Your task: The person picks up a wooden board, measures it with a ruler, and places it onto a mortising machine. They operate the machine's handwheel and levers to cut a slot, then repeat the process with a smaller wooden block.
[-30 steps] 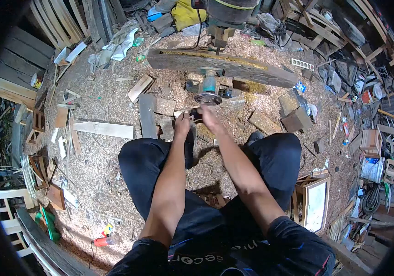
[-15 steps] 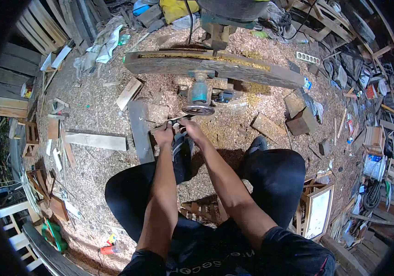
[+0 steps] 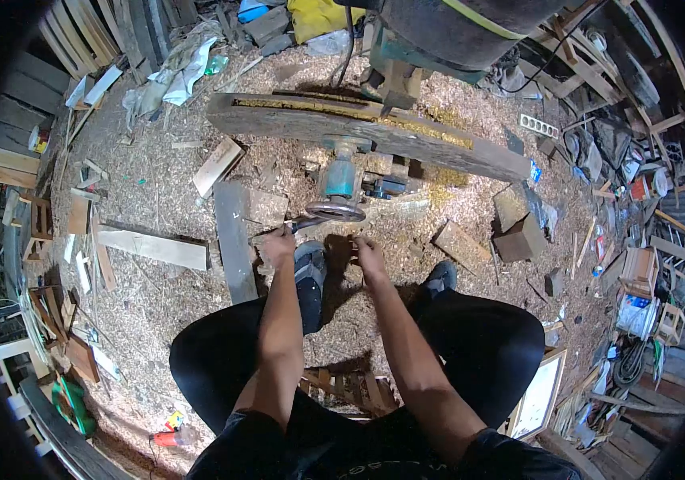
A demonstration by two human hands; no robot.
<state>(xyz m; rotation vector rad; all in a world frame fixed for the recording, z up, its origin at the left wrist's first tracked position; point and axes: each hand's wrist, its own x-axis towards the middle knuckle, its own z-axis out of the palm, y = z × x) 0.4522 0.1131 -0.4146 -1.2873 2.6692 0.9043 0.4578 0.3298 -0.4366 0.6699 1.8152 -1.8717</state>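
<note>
My left hand (image 3: 280,244) is closed around a slim dark tool (image 3: 304,223) that sticks out to the right; its exact kind does not show. The tool's far end overlaps the edge of a round handwheel (image 3: 335,211). Behind the wheel rises a teal metal screw housing (image 3: 340,178), under a long thick wooden beam (image 3: 294,122). My right hand (image 3: 369,258) hangs apart from the left, above the floor between my shoes, fingers loosely spread and holding nothing. A grey board (image 3: 235,240) lies just left of my left hand.
Wood shavings cover the floor (image 3: 158,296). Wooden blocks (image 3: 521,238) and a short plank (image 3: 462,246) lie to the right, a pale board (image 3: 154,246) to the left. A dark machine body (image 3: 454,36) stands beyond the beam. Between my legs is a slatted wooden piece (image 3: 350,389).
My hands were together by the handwheel; the right hand has come away to the right and toward me, while the left keeps the dark tool. The view has shifted slightly.
</note>
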